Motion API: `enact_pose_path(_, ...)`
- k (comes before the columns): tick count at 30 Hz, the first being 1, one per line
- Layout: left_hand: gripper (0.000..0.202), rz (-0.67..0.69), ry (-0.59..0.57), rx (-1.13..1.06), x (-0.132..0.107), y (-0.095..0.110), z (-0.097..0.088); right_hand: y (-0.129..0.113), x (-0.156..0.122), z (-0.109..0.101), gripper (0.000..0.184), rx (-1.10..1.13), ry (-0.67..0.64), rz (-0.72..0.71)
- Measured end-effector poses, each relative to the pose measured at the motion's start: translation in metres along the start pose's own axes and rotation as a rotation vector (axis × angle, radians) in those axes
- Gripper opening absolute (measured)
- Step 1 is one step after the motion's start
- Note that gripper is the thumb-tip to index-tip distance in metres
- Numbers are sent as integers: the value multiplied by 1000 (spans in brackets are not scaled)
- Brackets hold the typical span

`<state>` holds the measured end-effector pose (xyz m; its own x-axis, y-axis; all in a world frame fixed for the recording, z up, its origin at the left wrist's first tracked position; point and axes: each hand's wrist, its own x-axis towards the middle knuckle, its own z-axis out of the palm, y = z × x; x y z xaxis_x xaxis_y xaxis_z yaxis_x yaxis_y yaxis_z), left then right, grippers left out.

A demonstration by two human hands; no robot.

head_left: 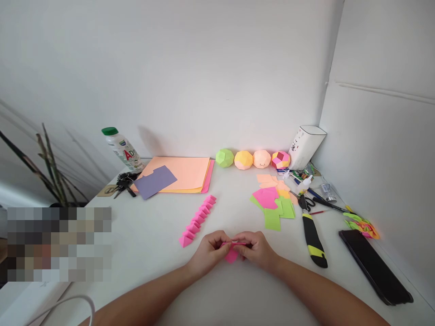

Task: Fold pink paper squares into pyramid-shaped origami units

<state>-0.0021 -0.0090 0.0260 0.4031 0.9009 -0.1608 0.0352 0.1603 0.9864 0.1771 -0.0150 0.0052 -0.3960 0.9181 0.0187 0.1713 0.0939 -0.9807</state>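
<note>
Low at centre: small bright-pink folded paper piece (231, 257), pinched at both ends

Piece lies right in the grip, long upper edge running 9 to 3 o'clock. Left hand (213, 248) pinches the 9 o'clock end, right hand (254, 246) the 3 o'clock; neither nearer. Looks creased, lower flap pointing to 6 o'clock; hands cover the rest. Toward 10–11 o'clock, slanted row of pink folded-paper units (195, 224); toward 1–2 o'clock, loose green paper squares (273, 220).

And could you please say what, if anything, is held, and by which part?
The left hand and right hand pinch a pink paper piece along its upper edge.
</note>
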Motion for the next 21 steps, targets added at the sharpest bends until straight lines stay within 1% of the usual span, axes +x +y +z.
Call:
enact_pose_path(4, 15, -3, 42, -30, 1, -2, -1, 1, 0, 0, 26, 27, 7, 16)
enact_pose_path(7, 14, -16, 101, -94, 2, -5, -2, 2, 1, 0, 26, 66, 34, 58)
enact_pose_path(10, 17, -40, 151, -159, 3, -10, -5, 3, 1, -1, 27, 97, 63, 89)
enact_pose_path(14, 22, -75, 178, -254, 4, -13, -7, 2, 1, -3, 28, 113, 73, 112)
enact_pose_path(16, 22, -61, 154, -248, 3, -11, -6, 2, 1, -3, 27, 114, 65, 117)
enact_pose_path(21, 24, -6, -23, -79, 1, -4, 0, -1, 1, -1, 21, 75, 10, 68)
